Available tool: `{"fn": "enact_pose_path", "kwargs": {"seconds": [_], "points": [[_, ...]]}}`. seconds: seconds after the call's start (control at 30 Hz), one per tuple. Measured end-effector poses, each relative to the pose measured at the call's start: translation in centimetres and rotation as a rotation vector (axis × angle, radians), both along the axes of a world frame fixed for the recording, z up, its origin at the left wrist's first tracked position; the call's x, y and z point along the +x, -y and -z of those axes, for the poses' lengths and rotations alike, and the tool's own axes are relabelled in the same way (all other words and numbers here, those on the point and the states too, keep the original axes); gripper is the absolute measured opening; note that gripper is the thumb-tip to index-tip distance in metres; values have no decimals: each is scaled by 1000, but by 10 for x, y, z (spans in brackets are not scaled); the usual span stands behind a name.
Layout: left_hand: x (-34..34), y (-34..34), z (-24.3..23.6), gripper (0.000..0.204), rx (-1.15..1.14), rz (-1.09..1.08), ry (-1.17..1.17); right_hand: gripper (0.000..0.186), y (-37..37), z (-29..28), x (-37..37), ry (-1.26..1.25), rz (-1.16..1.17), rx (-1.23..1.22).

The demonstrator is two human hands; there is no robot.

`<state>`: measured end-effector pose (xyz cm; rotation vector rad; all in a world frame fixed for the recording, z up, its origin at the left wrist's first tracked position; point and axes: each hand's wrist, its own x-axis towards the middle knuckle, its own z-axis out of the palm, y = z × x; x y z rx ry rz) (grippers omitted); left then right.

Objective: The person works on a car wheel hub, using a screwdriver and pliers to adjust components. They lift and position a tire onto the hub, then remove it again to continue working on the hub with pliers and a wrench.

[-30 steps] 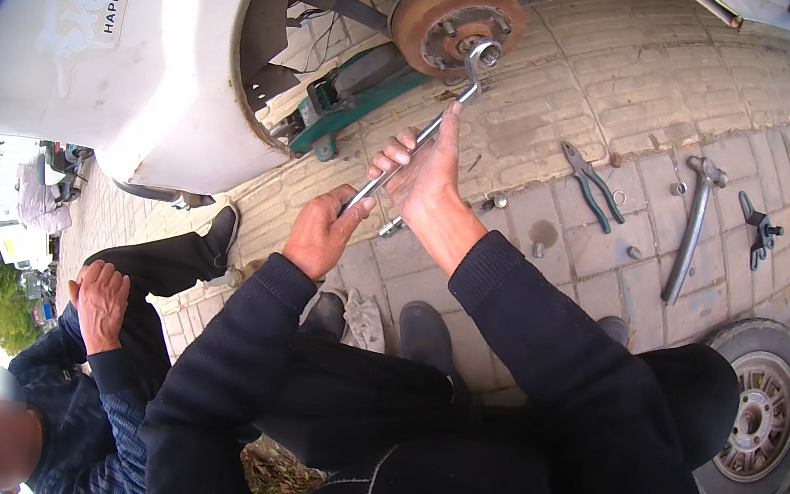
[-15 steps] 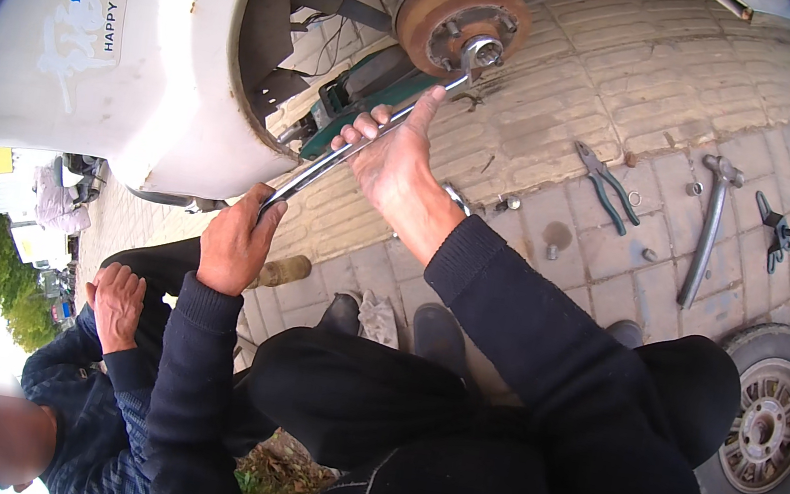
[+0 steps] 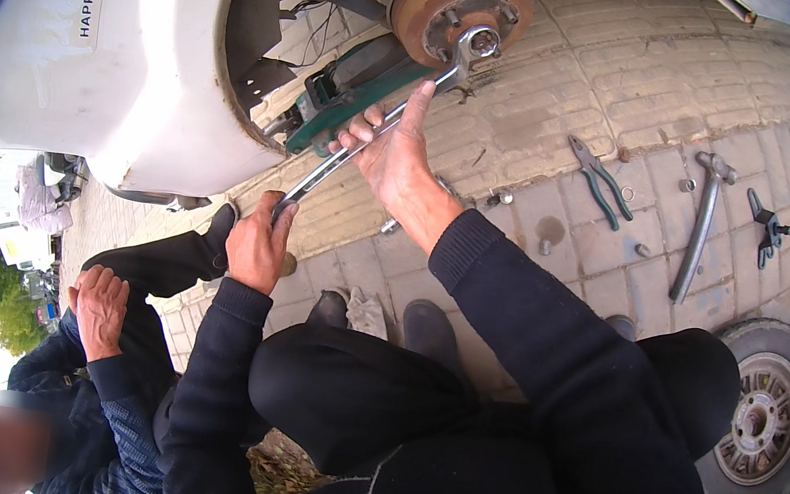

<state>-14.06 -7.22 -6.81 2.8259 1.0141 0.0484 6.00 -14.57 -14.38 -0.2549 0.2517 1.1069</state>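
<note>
A long chrome wrench (image 3: 320,174) slants up from lower left to upper right. Its ring end sits at the centre of the rusty brake drum (image 3: 418,13), around what looks like the hub nut. My left hand (image 3: 257,246) is closed on the lower end of the handle. Farther up the shaft, my right hand (image 3: 395,158) wraps its fingers around it, with the thumb laid along the metal toward the ring. Wheel studs stick out of the hub face around the ring. Beneath the drum lies a green jack (image 3: 361,91), partly hidden by my right hand and the wrench.
Pliers (image 3: 601,183), a hammer (image 3: 700,229), a dark green-black tool (image 3: 768,231) and small metal parts lie on the paving at right. A removed wheel (image 3: 762,425) stands lower right. The white vehicle body (image 3: 139,59) fills the upper left. Another person's hand (image 3: 101,307) is at lower left.
The wrench has swung slightly steeper, and my left hand has shifted right with its lower end. The ring now sits closer over the hub centre. Both hands keep their hold.
</note>
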Motion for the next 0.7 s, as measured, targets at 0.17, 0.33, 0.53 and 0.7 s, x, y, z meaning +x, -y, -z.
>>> {"fn": "enact_pose_path", "kwargs": {"seconds": [0.17,0.33,0.53,0.7], "points": [[-2,8,20,24,34,-22,24,82,-1,10,-1,8,8,-27],[-2,-5,33,26,27,-24,78,81,-9,14,-3,-41,30,-57],[-2,-26,81,26,-161,-67,62,81,-11,32,-2,22,34,-152],[3,-30,147,24,-416,-114,103,74,-2,53,3,102,60,-258]]}}
